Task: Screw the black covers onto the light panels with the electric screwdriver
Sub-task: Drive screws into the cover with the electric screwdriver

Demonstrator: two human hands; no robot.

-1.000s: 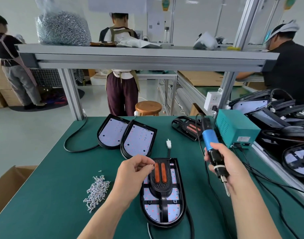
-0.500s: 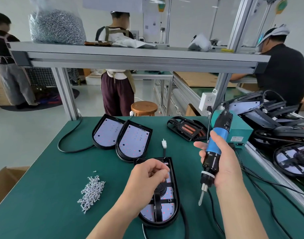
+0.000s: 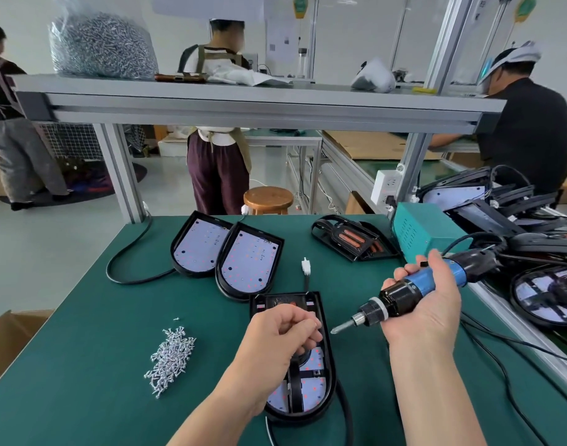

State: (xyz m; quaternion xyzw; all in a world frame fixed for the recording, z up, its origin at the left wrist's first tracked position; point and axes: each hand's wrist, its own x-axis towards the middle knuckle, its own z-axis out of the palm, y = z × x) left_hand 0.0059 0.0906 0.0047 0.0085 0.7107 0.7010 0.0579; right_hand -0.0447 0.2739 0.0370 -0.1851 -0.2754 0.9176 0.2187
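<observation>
A light panel (image 3: pixel 311 386) with a black cover (image 3: pixel 295 378) on it lies on the green table in front of me. My left hand (image 3: pixel 280 342) hovers over its middle with fingers curled, pinching something small that I cannot make out. My right hand (image 3: pixel 427 305) grips the blue and black electric screwdriver (image 3: pixel 404 292), which lies nearly level with its bit tip (image 3: pixel 335 330) pointing left at my left fingertips. A pile of silver screws (image 3: pixel 171 358) lies to the left of the panel.
Two bare light panels (image 3: pixel 248 263) with a black cable lie further back. A spare black cover (image 3: pixel 353 238) sits beside a teal power box (image 3: pixel 420 233). More panels (image 3: pixel 546 294) are stacked at the right. Other people work behind the shelf frame.
My right hand has swung the screwdriver from upright to nearly level, bit toward my left hand. My left hand stays over the cover.
</observation>
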